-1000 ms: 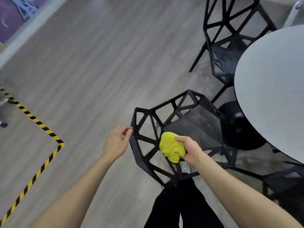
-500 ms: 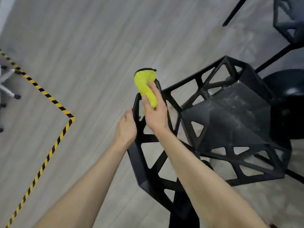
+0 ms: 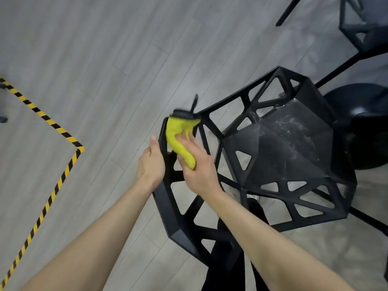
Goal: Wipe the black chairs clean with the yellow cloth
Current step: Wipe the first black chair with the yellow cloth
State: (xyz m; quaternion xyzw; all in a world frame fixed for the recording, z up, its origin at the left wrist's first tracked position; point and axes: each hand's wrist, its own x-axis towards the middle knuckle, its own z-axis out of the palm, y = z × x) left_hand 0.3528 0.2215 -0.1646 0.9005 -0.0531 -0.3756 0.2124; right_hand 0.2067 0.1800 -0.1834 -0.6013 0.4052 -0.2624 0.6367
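Observation:
A black chair (image 3: 279, 156) with an open lattice frame fills the middle and right of the head view, its dusty seat facing up. My left hand (image 3: 151, 162) grips the top rail of its backrest from the outer side. My right hand (image 3: 197, 166) holds the yellow cloth (image 3: 179, 139) against the backrest's upper corner, with the fingers spread over the cloth and the thumb curled under it. The cloth's black hem and loop stick out above the rail. A second black chair (image 3: 365, 24) stands at the top right.
Grey plank floor lies to the left, crossed by yellow and black hazard tape (image 3: 60, 169). A round black table base (image 3: 365, 127) sits just right of the chair. My dark trouser legs (image 3: 228, 267) stand behind the backrest.
My right hand carried the cloth from the inner backrest up to the top corner and now presses it a little lower along the rail. My left hand closed on the rail. The view moved closer.

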